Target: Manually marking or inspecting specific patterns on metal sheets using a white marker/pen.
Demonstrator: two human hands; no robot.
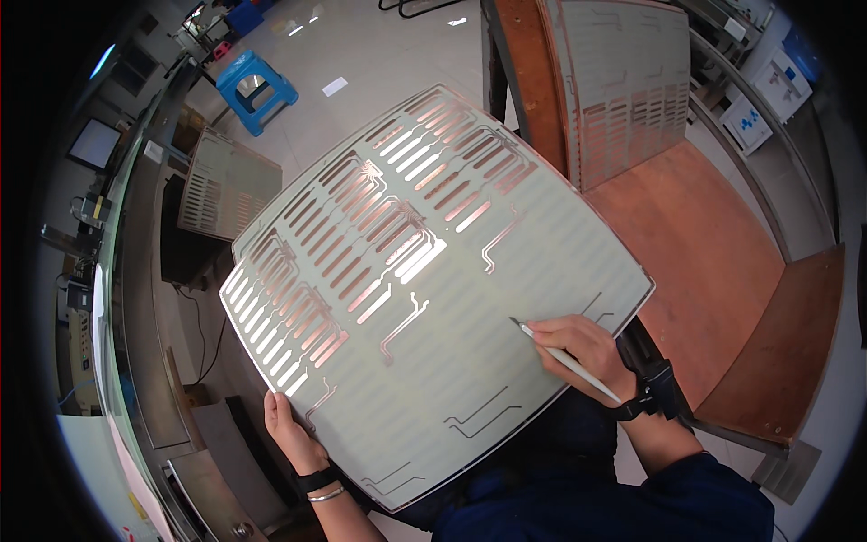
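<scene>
A large pale green circuit board panel [470, 334] with shiny copper tracks lies tilted in front of me, over my lap. My left hand [293, 438] grips its lower left edge, thumb by the rim and the other fingers partly hidden. Over the bare lower right area, my right hand [585, 357] holds a slim white pen-shaped tool [571, 364] in a writing grip. The tool's dark, narrow tip is at or just above the panel surface; contact cannot be told. Rows of copper strips fill the panel's far half, and thin bent tracks run near its close edge.
At right, a brown-lined rack [691, 271] holds similar upright panels [632, 90]. Another panel [230, 185] leans on a black box at left, beside a long metal workbench [149, 361]. A blue stool [256, 90] stands on the floor beyond; a monitor [94, 144] sits far left.
</scene>
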